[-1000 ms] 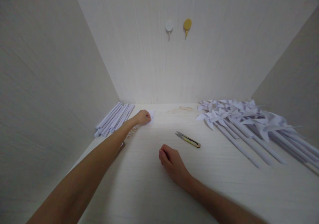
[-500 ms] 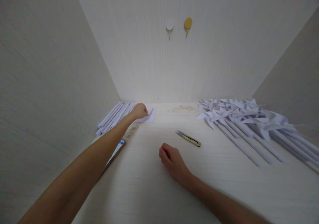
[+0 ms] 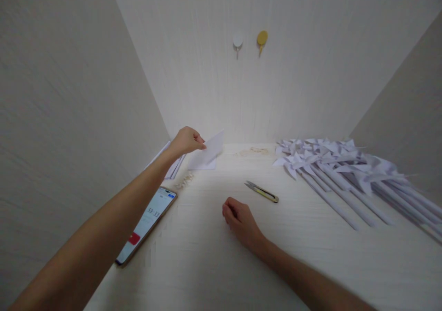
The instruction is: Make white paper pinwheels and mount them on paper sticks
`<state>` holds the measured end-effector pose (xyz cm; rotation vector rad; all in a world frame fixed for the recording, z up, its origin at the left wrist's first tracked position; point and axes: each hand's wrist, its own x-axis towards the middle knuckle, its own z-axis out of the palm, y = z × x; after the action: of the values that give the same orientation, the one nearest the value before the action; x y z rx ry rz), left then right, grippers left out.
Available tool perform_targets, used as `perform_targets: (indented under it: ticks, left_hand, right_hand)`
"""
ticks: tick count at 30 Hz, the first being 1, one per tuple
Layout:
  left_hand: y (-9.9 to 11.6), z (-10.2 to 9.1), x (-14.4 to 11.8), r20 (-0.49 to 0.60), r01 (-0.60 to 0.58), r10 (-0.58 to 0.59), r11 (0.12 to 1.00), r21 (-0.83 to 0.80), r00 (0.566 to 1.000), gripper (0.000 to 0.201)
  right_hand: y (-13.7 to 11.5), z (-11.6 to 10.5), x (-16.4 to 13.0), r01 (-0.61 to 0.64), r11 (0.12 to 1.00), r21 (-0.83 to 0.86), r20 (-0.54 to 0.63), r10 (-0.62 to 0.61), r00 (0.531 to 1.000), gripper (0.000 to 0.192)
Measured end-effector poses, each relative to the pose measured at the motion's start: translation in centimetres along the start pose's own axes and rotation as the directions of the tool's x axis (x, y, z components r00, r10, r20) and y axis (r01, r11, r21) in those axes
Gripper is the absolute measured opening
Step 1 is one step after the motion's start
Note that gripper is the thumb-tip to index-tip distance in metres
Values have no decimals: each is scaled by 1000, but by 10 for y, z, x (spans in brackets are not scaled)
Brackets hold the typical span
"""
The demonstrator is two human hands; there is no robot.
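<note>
My left hand [image 3: 189, 142] pinches a white sheet of paper [image 3: 214, 145] by its left edge and holds it tilted up. Beneath that sheet, more white paper [image 3: 202, 166] lies flat on the table. My right hand [image 3: 238, 216] rests on the table with its fingers curled; whether anything small is inside them is hidden. Thread snips [image 3: 261, 192] lie just beyond it, to the right. Rolled white paper sticks [image 3: 177, 167] are partly covered by my left forearm.
Several white paper pinwheels [image 3: 311, 156] on paper sticks are heaped at the right. A phone [image 3: 148, 225] lies at the left, beside a small pile of pale bits [image 3: 184, 180]. More pale bits [image 3: 257, 150] sit near the back wall, which carries two hooks [image 3: 262, 38].
My left hand has lifted a sheet up off the flat paper and moved slightly left and back. More of the phone now shows. My right hand has stayed in place.
</note>
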<state>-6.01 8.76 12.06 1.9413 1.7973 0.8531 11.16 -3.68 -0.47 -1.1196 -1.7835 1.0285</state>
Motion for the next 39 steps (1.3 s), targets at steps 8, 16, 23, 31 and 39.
perform_targets:
  ticks: [8,16,23,31,39]
  left_hand:
    - [12,13,-53,-26,14,-57,615,-788,998,32]
    - [-25,75,-105,223,268,-158,401,-876,962,41]
    - [-45,92,-122,333,342,-104,455,-822,937,34]
    - [-50,90,-122,305,378,-224,558,-739,926,32]
    - [-50,88,-123,315,387,-225,562,-731,922,26]
  right_hand:
    - [-2,-8,-1,-76,983,165,-179,105,978,25]
    - [11,-41,8,-106,742,662,-326,413,850,28]
    - [21,-52,3,-77,879,470,-359,270,893,39]
    - [23,-55,8,-160,898,410,-334,312,889,29]
    - [28,-55,7,-180,866,466,-336,361,870,24]
